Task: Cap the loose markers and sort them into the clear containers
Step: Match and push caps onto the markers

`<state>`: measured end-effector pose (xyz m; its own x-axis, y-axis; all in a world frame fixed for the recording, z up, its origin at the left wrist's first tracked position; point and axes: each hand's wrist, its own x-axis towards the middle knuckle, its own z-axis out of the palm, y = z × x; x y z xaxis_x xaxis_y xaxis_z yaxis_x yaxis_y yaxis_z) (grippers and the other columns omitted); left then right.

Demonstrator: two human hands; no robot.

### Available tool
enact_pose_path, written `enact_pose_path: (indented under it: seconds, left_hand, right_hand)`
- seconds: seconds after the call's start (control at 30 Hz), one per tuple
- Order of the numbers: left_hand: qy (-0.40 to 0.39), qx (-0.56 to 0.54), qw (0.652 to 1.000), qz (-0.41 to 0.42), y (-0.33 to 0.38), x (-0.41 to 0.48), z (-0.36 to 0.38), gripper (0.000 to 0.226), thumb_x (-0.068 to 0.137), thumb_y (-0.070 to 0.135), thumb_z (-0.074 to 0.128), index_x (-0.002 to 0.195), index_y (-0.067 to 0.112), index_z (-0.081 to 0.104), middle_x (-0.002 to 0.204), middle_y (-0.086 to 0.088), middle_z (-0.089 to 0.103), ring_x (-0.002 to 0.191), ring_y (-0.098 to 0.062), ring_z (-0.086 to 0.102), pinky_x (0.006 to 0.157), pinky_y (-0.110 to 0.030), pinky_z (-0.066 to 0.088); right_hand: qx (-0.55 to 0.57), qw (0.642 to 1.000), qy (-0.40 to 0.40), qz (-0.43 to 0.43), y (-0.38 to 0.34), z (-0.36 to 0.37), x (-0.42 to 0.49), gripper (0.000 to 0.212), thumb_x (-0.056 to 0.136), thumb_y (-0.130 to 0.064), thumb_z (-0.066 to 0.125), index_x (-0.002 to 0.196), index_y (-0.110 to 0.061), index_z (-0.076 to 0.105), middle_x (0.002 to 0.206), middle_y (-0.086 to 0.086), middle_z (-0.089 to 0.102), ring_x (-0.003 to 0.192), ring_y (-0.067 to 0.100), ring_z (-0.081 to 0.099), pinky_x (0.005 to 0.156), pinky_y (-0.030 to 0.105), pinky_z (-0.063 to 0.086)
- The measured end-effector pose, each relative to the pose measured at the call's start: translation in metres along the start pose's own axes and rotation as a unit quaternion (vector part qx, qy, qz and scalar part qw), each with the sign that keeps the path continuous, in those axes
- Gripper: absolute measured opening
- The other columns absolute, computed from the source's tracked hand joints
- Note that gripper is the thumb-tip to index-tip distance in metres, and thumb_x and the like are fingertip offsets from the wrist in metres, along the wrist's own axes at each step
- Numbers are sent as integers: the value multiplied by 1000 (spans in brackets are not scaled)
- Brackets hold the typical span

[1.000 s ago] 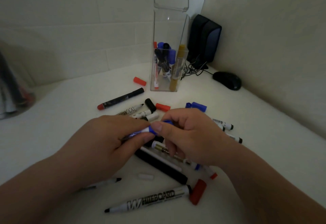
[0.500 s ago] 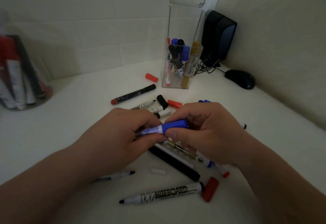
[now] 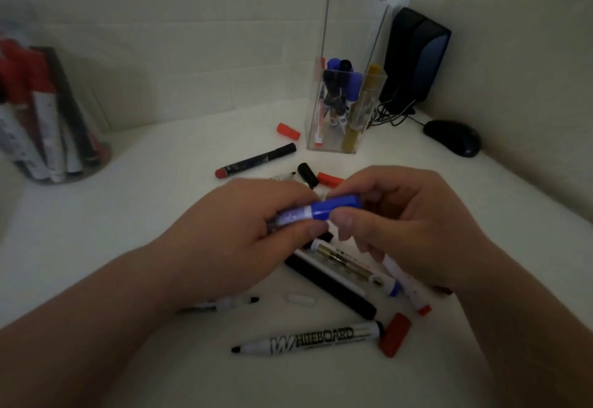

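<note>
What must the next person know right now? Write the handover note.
Left hand grips the blue marker by its barrel; right hand pinches its cap, which looks seated.
Square container at the back holds blue, black and gold markers; round jar, far left, holds red and black ones.
Done: some markers sorted; blue marker capped.
To do: store the blue marker, then cap and sort the rest, such as the uncapped whiteboard marker lying by a red cap.
</note>
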<state>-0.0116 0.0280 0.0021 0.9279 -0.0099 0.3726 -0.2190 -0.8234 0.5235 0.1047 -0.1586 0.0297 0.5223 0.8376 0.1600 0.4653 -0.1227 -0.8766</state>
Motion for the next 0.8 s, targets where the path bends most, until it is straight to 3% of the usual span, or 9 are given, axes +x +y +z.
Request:
enact_pose_path:
  seconds: [0.13, 0.23, 0.37, 0.47, 0.63, 0.7, 0.8]
  left_hand:
    - [80, 2, 996, -44, -12, -4, -17, 14, 97, 49, 52, 107, 44, 60, 73, 22, 58, 68, 2, 56, 59, -10, 37]
    - [102, -13, 993, -62, -19, -7, -30, 10, 100, 39, 55, 107, 45, 59, 71, 21, 56, 65, 3, 52, 61, -10, 35]
    - [42, -6, 995, -88, -21, -9, -34, 19, 101, 45, 53, 116, 45, 64, 68, 29, 57, 66, 5, 57, 60, -9, 35]
    - [-3, -3, 997, -83, -18, -8, -30, 16, 99, 46, 55, 105, 39, 68, 69, 17, 60, 67, -6, 59, 57, -17, 37]
    - [-33, 13, 999, -39, -14, -5, -20, 24, 101, 43, 53, 93, 27, 69, 64, 6, 57, 63, -12, 56, 56, -22, 39]
    - [-21, 26, 999, -14, -15, -2, -18, 27, 99, 46, 51, 91, 27, 69, 65, 7, 58, 63, -9, 56, 58, -23, 41]
    - [-7, 30, 999, 15, -15, -2, -12, 24, 96, 52, 48, 99, 38, 67, 69, 16, 60, 63, -1, 58, 58, -19, 42]
  right_hand:
    - [33, 997, 74, 2, 0, -2, 0, 26, 70, -36, 68, 93, -23, 71, 72, 0, 73, 51, 5, 61, 50, 11, 46]
    - [-78, 994, 80, -7, 8, 1, 3, 19, 72, -44, 67, 87, -33, 71, 73, -9, 73, 60, 8, 67, 56, 11, 49]
    - [-95, 992, 79, -7, 15, 9, 4, 22, 71, -48, 66, 89, -37, 70, 73, -12, 73, 62, 12, 67, 59, 15, 52]
    - [-35, 995, 90, -24, 15, 16, 3, 32, 70, -41, 71, 100, -29, 70, 78, -1, 72, 60, 12, 65, 59, 18, 52]
    - [-51, 995, 77, -33, 19, 21, 4, 29, 77, -39, 76, 104, -32, 69, 84, 0, 73, 72, 27, 70, 64, 50, 59]
    - [-72, 994, 79, -37, 20, 17, 4, 25, 82, -39, 79, 104, -32, 70, 86, -2, 73, 76, 26, 71, 67, 51, 58]
    - [-124, 990, 47, -53, 19, 18, 4, 20, 84, -31, 76, 103, -29, 73, 87, -8, 72, 78, 15, 68, 71, 39, 56]
